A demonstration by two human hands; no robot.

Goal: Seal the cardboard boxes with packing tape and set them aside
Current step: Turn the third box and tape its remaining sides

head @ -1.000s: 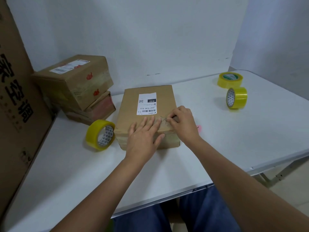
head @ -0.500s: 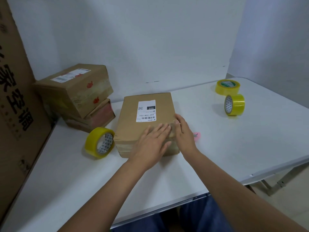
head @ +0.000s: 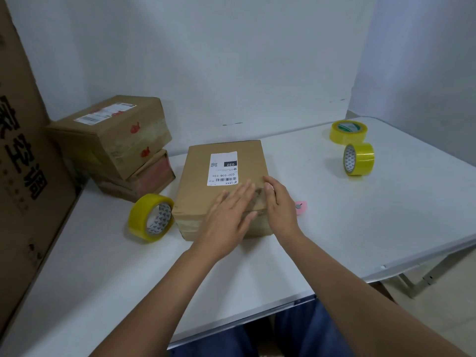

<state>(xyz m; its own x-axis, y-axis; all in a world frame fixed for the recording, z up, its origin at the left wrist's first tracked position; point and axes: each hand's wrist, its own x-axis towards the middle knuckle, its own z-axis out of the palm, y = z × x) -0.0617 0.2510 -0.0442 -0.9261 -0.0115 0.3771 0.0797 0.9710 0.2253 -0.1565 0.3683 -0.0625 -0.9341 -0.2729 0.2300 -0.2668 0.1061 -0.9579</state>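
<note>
Left of the labelled cardboard box, two stacked cardboard boxes sit by the wall, and a yellow tape roll stands on edge just beside the box's near left corner. The box rests on the white table (label facing up). The left hand lies flat, fingers spread, on its near edge; the right hand, also flat, presses its right side. Well right of the box are two more tape rolls.
</note>
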